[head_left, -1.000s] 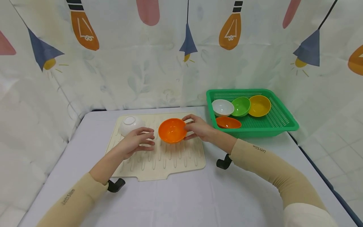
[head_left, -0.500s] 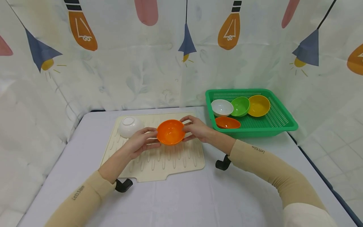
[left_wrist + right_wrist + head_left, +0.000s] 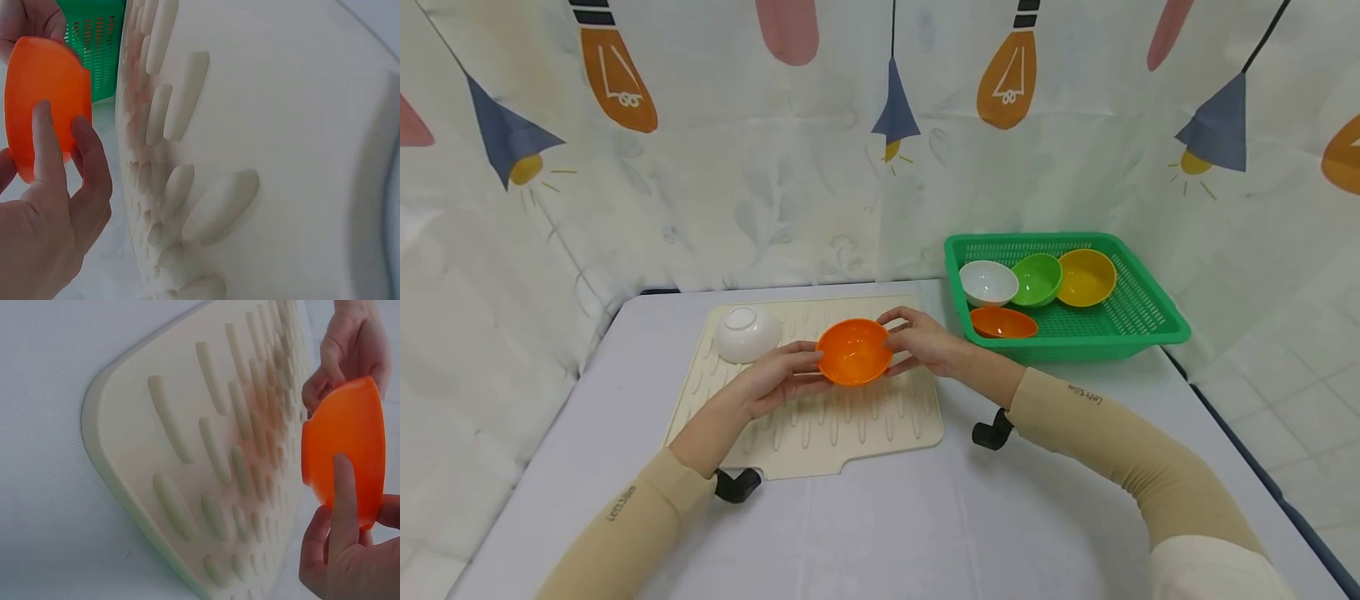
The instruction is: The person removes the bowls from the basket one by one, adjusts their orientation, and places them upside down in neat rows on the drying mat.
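Curtained-off tabletop workspace, type of building unclear: lamp-printed curtain [image 3: 827, 217] at 12 o'clock, white tablecloth [image 3: 887, 533] at 6, ribbed draining mat [image 3: 805, 454] at 7, green plastic basket [image 3: 1120, 343] at 3.

At nine o'clock my left hand [image 3: 778, 379] hides a little rim of the held orange bowl [image 3: 855, 354]. The front of the green basket [image 3: 1105, 347] hides the second orange bowl [image 3: 1002, 323] at six. The right wrist view cuts off my right hand [image 3: 362, 569] at four.
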A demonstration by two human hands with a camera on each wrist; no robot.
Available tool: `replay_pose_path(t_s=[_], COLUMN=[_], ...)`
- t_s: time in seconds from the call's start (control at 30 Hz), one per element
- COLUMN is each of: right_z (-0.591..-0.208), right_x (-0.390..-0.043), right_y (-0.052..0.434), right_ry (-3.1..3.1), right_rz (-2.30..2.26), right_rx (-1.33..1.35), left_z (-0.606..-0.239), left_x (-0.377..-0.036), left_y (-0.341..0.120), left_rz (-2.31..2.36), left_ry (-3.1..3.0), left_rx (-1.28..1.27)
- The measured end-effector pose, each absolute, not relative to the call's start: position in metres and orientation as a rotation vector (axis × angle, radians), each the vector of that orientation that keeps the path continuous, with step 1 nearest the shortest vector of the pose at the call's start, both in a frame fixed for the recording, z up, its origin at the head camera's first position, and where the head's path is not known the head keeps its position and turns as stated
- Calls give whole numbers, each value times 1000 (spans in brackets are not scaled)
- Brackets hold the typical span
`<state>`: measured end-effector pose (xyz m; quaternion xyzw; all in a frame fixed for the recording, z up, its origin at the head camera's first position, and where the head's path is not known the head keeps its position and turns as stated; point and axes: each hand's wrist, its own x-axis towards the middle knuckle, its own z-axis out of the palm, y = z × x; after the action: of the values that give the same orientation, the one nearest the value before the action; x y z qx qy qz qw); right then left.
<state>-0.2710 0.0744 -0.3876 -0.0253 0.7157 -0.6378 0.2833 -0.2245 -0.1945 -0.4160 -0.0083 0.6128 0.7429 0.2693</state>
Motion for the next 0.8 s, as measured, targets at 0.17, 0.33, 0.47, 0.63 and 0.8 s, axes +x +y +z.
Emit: replay_pose_path(t_s=[0.17,0.33,0.47,0.63,0.8], right_z=[-388,-387,-387,-386,-384], right_x=[-272,-272,-273,-273,-273], right_y=[75,76,76,76,76], right_ry=[1915,1905,1903,1903,1902], right_rz=[-1698,-1700,-1702,-1696,-1695], right_rx=[-61,-66,-75,-77,-73], left_z=[-420,-423,-424,-425,-425], left_x=[-227,-229,-230,-231,-231], left_y=[-195,-196,-197,-197,-197], left_rz=[2020,2041,2069,2094,2110], left_ry=[1613,1578,1531,1477,1456], left_rx=[-22,-19,-16,-3,19])
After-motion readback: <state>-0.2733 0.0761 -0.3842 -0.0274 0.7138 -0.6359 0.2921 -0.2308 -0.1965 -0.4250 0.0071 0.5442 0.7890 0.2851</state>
